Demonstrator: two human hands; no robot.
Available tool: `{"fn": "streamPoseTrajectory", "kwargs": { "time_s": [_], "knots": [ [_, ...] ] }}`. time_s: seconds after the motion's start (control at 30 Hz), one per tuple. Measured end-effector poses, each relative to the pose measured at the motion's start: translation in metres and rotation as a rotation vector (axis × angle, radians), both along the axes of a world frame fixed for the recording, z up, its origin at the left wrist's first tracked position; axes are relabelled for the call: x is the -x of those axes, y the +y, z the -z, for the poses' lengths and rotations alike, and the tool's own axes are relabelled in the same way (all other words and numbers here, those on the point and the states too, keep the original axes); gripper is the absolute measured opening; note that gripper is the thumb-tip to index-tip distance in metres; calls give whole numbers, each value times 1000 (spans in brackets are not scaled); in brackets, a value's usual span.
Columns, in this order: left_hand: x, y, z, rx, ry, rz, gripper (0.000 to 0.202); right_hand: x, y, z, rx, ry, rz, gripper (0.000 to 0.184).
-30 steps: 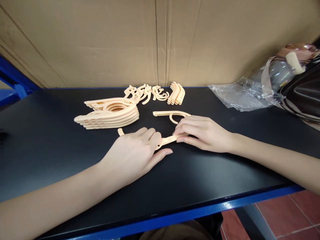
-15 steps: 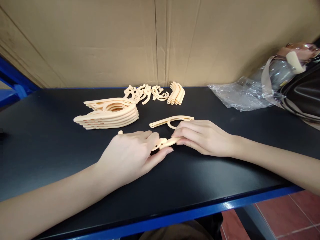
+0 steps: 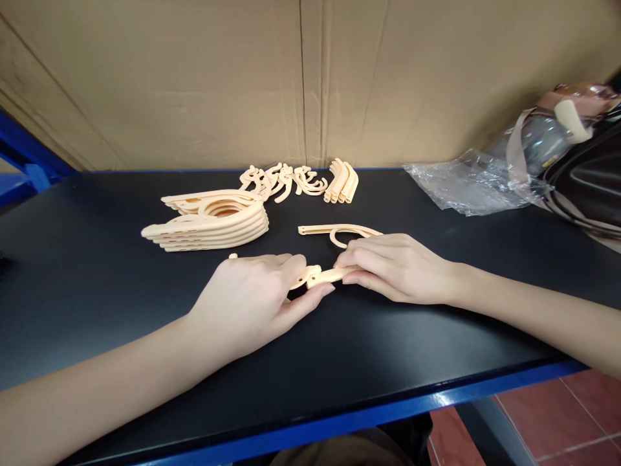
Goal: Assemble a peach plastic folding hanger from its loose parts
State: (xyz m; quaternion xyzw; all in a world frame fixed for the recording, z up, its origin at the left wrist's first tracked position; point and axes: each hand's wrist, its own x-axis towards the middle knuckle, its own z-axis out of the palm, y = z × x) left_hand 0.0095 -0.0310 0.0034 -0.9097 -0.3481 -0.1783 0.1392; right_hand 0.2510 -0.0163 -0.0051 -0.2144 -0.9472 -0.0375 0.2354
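Note:
On the black tabletop (image 3: 97,291), my left hand (image 3: 252,301) and my right hand (image 3: 398,266) pinch two peach plastic hanger arms (image 3: 317,276) whose ends meet between my fingertips. The far tip of the left arm (image 3: 233,256) pokes out behind my left knuckles. A loose hook piece (image 3: 334,231) lies just behind my right hand's fingers. Further left sits a stack of finished peach hangers (image 3: 213,220).
At the back of the table lie a heap of small hooks (image 3: 284,179) and a bundle of curved arms (image 3: 343,182), against a cardboard wall (image 3: 301,77). Crumpled clear plastic (image 3: 475,184) and a dark bag (image 3: 589,184) sit at the right. The blue table edge (image 3: 388,411) runs nearest me.
Both hands have drawn slightly closer, bringing the two arm pieces together at their ends. The loose hook piece behind my right hand has shifted a little to the right.

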Motion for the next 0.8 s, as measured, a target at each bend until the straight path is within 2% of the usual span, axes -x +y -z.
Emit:
{"fn": "streamPoseTrajectory", "kwargs": {
  "time_s": [0.53, 0.8],
  "knots": [
    [1, 0, -2, -3, -11, 45, 44, 2, -2, -1, -70, -17, -10, 19],
    [1, 1, -2, 16, -2, 52, 46, 1, -2, -1, -48, -25, -11, 17]
  ]
}}
